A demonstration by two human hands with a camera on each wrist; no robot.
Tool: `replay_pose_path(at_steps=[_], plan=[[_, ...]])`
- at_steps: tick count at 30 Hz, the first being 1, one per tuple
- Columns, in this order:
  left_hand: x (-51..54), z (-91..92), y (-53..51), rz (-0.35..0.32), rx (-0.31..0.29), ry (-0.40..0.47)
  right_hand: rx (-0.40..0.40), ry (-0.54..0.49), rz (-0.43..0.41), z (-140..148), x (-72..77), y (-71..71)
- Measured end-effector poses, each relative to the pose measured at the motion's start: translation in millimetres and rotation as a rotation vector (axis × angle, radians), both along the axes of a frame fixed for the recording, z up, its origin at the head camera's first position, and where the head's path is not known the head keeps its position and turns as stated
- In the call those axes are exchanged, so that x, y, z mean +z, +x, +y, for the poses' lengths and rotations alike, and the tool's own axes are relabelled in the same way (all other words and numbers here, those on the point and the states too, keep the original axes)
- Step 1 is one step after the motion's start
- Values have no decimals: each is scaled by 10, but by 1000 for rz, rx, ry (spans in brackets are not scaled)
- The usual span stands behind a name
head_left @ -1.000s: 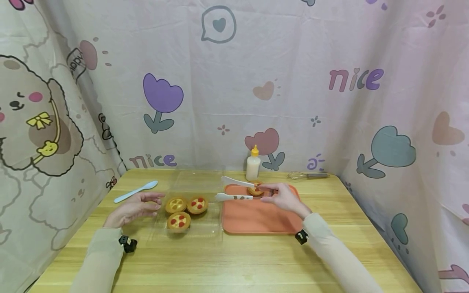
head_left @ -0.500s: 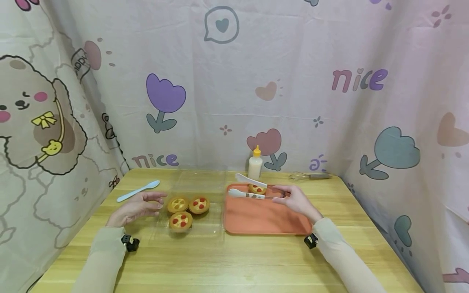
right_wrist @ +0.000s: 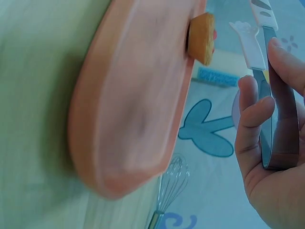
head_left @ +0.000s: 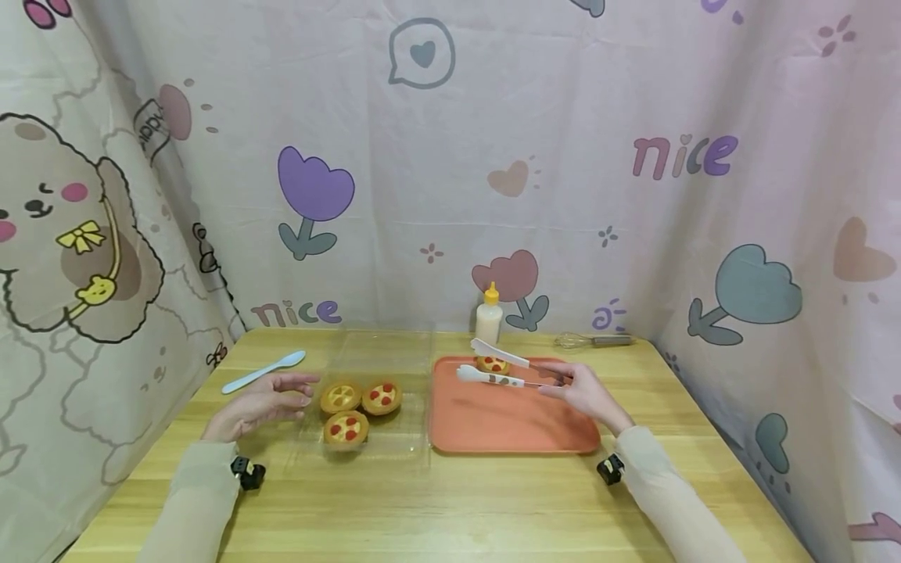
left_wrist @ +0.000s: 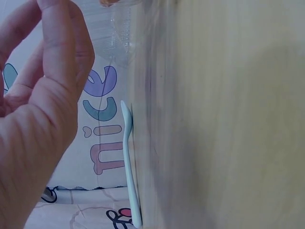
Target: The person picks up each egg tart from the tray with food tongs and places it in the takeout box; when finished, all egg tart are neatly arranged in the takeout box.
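My right hand (head_left: 590, 393) holds a pair of tongs (head_left: 503, 381) above the orange tray (head_left: 517, 418); the white tips are spread and nothing is between them. One tart (head_left: 493, 364) with red pieces on top sits at the back of the tray, partly behind the tongs. In the right wrist view, thumb and fingers grip the metal tongs (right_wrist: 281, 129). My left hand (head_left: 263, 403), fingers loosely bent and holding nothing, hovers by the left side of a clear plastic box (head_left: 401, 442). Inside the box lie a yellow-topped tart (head_left: 341, 397) and two red-dotted tarts (head_left: 346, 428).
A pale blue long-handled spoon (head_left: 263, 372) lies at the table's back left. Behind the tray stands a squeeze bottle (head_left: 489, 317) with a yellow cap. A wire whisk (head_left: 594, 341) lies at the back right, near the printed curtain (head_left: 436, 195).
My right hand has drawn to the right with the tongs, whose tips moved from over the tray's left edge to near the tart on the tray. The left hand stays nearly still.
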State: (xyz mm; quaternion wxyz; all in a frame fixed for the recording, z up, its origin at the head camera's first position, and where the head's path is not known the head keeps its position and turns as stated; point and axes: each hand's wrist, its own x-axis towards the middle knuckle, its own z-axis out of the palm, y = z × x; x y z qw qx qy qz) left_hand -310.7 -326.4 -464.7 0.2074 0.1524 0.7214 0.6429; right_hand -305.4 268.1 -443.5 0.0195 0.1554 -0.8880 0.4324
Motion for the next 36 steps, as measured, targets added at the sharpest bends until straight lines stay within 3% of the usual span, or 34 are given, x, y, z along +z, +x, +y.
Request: replay_pose_path(at_steps=[8,15,24,36], plan=[[-6,7,13,-4,-10,24,-29,-21,-20,191,-27,20],[-24,4,5,7,-10,1,-86,35,-2,313,-48,36],[-9,-9,13,27,-26,24,-153,47,-53,354,4,34],[4,6,9,14,-21,17,-135,70,-104,345,-41,-21]])
